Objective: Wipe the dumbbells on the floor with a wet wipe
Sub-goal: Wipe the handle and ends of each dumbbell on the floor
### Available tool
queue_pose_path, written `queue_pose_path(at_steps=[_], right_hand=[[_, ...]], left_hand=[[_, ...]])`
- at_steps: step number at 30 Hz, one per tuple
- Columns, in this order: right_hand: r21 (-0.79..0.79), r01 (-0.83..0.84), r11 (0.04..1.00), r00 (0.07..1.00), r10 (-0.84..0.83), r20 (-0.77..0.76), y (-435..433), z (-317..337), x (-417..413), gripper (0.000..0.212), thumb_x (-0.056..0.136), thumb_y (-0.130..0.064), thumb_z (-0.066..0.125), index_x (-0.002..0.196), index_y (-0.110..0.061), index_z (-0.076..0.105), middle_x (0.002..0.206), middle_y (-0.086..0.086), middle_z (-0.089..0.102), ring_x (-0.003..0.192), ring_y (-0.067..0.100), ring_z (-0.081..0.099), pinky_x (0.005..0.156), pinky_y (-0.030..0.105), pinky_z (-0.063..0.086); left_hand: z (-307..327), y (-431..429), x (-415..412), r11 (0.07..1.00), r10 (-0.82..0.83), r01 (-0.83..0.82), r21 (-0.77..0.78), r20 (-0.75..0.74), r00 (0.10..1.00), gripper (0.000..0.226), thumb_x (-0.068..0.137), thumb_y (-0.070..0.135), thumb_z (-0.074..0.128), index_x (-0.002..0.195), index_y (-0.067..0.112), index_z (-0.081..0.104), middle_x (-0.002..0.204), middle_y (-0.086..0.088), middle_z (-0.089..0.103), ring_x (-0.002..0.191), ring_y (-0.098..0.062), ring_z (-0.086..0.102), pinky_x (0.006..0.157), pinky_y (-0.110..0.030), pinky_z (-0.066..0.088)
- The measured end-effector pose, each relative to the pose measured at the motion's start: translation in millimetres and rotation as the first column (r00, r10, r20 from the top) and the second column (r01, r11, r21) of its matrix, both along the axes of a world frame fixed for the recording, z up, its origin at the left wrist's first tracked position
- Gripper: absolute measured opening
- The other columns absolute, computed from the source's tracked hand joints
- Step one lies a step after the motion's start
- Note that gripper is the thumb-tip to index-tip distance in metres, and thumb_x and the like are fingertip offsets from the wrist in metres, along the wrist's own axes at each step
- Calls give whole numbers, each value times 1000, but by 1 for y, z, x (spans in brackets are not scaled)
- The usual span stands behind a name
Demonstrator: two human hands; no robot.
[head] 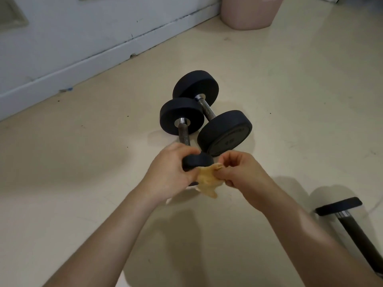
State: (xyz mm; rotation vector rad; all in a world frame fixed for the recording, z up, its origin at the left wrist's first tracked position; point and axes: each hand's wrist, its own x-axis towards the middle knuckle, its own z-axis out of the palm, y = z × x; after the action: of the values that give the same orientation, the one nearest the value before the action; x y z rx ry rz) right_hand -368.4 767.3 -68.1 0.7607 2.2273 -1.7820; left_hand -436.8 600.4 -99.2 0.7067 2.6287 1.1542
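Two black dumbbells lie side by side on the cream floor. The near dumbbell (182,119) points its handle toward me; its near weight (198,161) is partly hidden behind my hands. The far dumbbell (224,131) lies just right of it. A crumpled, yellowish wet wipe (207,181) hangs between my hands in front of that near weight. My left hand (170,170) curls over the near weight and pinches the wipe's left edge. My right hand (240,170) pinches the wipe's right side.
A white wall with a baseboard (83,65) runs along the left and back. A pink bin (248,11) stands at the back right. A black-ended bar or third dumbbell (339,206) lies on the floor at the lower right.
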Motion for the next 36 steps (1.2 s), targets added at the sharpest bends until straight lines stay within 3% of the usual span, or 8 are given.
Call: queue_pose_path(at_steps=[3,5,9,17,23,28,33,36], right_hand=[[221,11,975,1000,-11,-1,2,-6,-2,20,83,0,56,84,-19,61,82,2,61,71,17,57,64,30,52],[246,-60,967,998,49,49,1,-13,0,31,86,1,50,93,-27,60,91,2,61,77,20,61,64,28,53],[235,-135,962,988,114,101,4,-18,2,37,83,7,47,92,-24,66,91,11,64,71,20,59,67,32,53],[127,-297,946,949,279,144,-1,6,-26,20,86,5,58,88,-12,68,97,9,65,89,21,63,75,28,57],[-31,-580,814,800,576,170,-57,20,-66,28,87,11,48,78,-9,66,94,14,62,73,19,58,64,24,53],[-169,-678,715,664,694,278,-107,5,-72,34,87,14,42,72,-4,67,92,18,63,71,19,58,70,26,52],[-364,-569,738,729,657,191,-115,-18,-67,22,87,9,50,76,1,67,93,16,61,81,23,57,69,27,52],[-274,-559,782,791,603,106,-109,-54,-63,10,82,4,66,79,-4,72,85,11,68,77,19,60,68,26,50]], left_hand=[[-17,25,-17,813,-270,139,-565,-155,950,73,70,50,72,131,27,40,118,-1,52,104,-25,53,76,-34,47],[-18,38,-24,733,-267,73,-676,-187,945,54,76,41,68,121,24,42,111,-6,57,95,-28,58,67,-34,47],[-16,22,-36,787,-217,56,-615,-191,957,39,73,42,68,102,23,51,94,-4,62,80,-27,58,60,-32,37],[-29,-56,33,911,-12,3,-413,-20,1000,50,68,49,72,106,31,45,90,7,67,77,-19,63,64,-32,51],[-38,-98,113,843,50,-8,-538,64,997,52,75,44,59,119,31,33,100,6,61,85,-22,62,69,-32,48],[-35,-118,133,806,85,-28,-591,68,994,35,79,25,56,108,21,37,98,-2,61,85,-28,61,63,-33,39],[-7,-127,143,769,-32,-18,-639,-67,997,32,76,16,61,106,20,49,101,2,55,81,-24,58,55,-36,50],[27,-133,148,759,-161,78,-646,-70,984,45,79,11,51,119,29,46,124,7,48,89,-23,57,58,-39,52]])
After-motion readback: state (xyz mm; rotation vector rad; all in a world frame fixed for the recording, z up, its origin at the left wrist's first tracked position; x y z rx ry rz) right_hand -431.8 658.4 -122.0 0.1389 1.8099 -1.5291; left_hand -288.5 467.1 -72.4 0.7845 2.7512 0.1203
